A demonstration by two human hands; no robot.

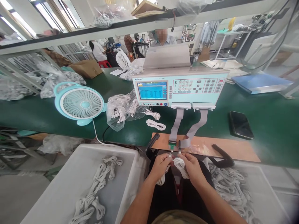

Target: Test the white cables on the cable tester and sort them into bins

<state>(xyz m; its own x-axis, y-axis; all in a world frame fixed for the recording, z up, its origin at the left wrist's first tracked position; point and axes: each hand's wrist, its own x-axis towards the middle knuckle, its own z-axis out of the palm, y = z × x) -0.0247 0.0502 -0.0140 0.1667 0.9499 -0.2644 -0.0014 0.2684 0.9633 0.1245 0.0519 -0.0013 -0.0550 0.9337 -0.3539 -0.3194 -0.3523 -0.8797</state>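
My left hand is closed on a white cable, one end of it up against the green connector board. Close beside it, my right hand pinches a cable end at the second ribbon connector. A coiled white cable hangs between my hands, and another loop hangs under the left one. Grey ribbon cables run from both connectors up to the tester, whose screen is lit. Whether the plugs are fully seated cannot be made out.
A blue fan, bagged cables, two coiled cables and a phone lie on the green table. White bins with cables flank my lap. People sit further back.
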